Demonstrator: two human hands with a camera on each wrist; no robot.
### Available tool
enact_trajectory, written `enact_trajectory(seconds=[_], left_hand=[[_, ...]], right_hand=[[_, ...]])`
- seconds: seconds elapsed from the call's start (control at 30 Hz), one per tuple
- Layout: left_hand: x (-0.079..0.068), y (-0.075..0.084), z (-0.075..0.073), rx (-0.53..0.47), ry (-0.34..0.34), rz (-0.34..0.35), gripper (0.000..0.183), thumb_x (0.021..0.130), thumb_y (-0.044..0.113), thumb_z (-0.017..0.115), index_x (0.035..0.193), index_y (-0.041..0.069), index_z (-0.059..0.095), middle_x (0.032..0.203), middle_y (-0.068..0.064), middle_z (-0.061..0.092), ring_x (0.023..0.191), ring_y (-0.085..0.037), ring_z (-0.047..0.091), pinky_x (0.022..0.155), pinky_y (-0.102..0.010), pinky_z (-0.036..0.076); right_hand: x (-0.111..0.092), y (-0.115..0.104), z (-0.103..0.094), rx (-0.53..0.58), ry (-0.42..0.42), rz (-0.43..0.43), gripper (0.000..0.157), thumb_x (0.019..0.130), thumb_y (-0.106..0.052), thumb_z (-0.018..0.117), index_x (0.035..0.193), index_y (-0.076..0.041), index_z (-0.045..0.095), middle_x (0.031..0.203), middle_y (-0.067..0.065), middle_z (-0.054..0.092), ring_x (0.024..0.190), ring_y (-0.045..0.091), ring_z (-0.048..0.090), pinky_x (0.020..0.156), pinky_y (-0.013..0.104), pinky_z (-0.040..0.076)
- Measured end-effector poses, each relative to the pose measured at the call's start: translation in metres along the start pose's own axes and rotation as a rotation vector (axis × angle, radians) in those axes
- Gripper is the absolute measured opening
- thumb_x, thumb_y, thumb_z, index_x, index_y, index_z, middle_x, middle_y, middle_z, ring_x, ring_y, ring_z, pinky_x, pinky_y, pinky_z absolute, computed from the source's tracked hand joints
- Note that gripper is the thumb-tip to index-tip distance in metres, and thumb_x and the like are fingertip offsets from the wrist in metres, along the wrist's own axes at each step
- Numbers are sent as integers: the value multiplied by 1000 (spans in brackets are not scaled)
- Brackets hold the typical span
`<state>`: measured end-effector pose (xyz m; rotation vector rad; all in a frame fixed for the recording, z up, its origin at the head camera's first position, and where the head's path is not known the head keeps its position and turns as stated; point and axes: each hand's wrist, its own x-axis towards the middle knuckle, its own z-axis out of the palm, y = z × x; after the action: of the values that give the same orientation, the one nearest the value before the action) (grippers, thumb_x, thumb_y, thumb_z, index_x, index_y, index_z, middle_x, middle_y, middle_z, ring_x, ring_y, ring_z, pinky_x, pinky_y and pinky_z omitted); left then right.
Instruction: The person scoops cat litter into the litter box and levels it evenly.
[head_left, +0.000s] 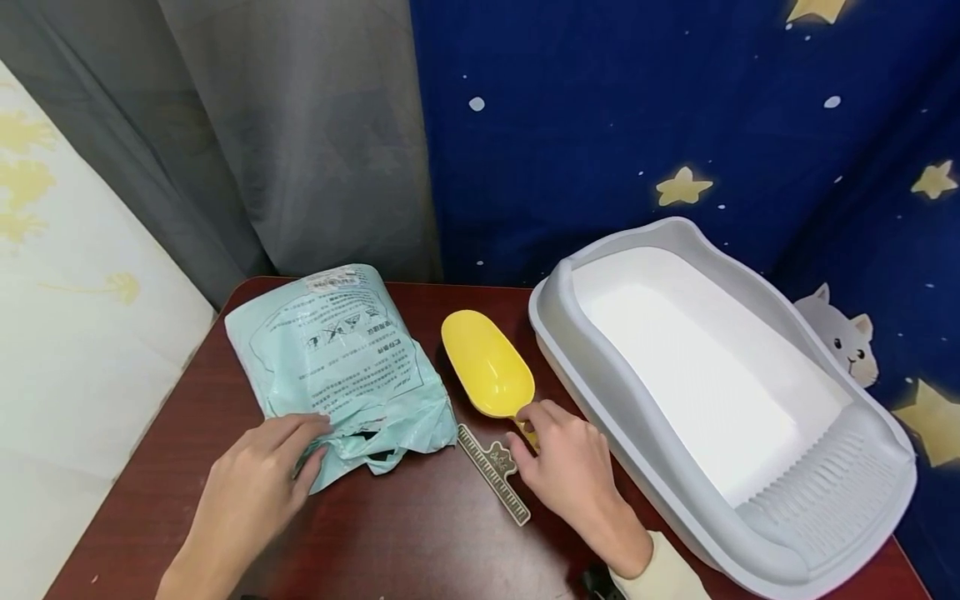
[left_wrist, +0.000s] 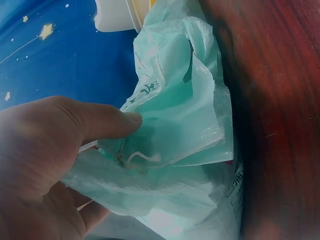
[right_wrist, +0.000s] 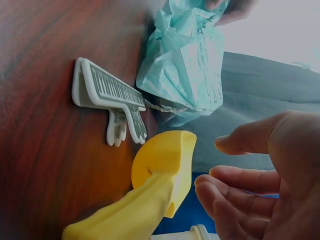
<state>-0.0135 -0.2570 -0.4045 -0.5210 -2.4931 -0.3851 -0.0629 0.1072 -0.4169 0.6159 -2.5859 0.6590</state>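
My left hand (head_left: 255, 467) holds the crumpled, torn edge of a pale green plastic bag (head_left: 345, 350), printed with dark text, lying at the table's left. In the left wrist view, the thumb lies along the green film (left_wrist: 185, 125), partly hiding the fingers beneath it. Over the handle of a yellow scoop (head_left: 487, 362) hovers my right hand (head_left: 566, 458), its fingers loosely bent. The right wrist view shows a gap between those fingers and the scoop (right_wrist: 162, 155). Between the hands lies a clip (head_left: 495, 473) with a piano-key pattern.
A large grey litter box (head_left: 600, 367) with a white inside and ridged front takes up the table's right side. Behind the dark red wooden table (head_left: 375, 533) hang a grey curtain (head_left: 315, 125) and a blue starry one (head_left: 570, 125).
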Motion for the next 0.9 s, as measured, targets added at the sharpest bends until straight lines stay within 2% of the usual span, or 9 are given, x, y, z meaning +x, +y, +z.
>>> enact_trajectory(seconds=[0.27,0.47,0.67,0.8,0.9], left_hand=[[-4,2,0,-13,16,2,31,77,4,86,108,5,81,117,-6,78,102,-33,75,83,-53,59],[-9,4,2,-37,24,16,18,80,6,80,98,8,80,121,-6,77,106,-34,73,92,-49,54],[-13,6,6,-53,52,25,11,86,12,70,94,9,78,123,-9,76,107,-38,72,99,-47,48],[-15,8,7,-72,61,25,23,100,21,58,91,9,76,127,-11,74,110,-39,70,111,-34,42],[-17,10,6,-85,38,11,42,110,30,47,88,6,74,130,-13,72,117,-40,67,121,-23,29]], right_hand=[[8,5,2,-13,9,5,27,82,-12,95,99,-3,77,89,4,69,67,17,58,53,33,49],[8,11,4,-40,-20,64,32,80,-11,96,96,-4,70,89,4,61,72,23,58,55,40,51],[6,17,4,-41,-43,107,36,77,-8,98,94,-4,67,86,2,56,70,23,55,53,40,49],[6,18,3,-39,-55,105,37,76,-8,98,95,-3,67,86,3,56,70,25,56,53,40,50],[7,17,4,-42,-64,103,37,76,-8,98,95,-2,66,86,3,56,69,24,56,54,41,51]])
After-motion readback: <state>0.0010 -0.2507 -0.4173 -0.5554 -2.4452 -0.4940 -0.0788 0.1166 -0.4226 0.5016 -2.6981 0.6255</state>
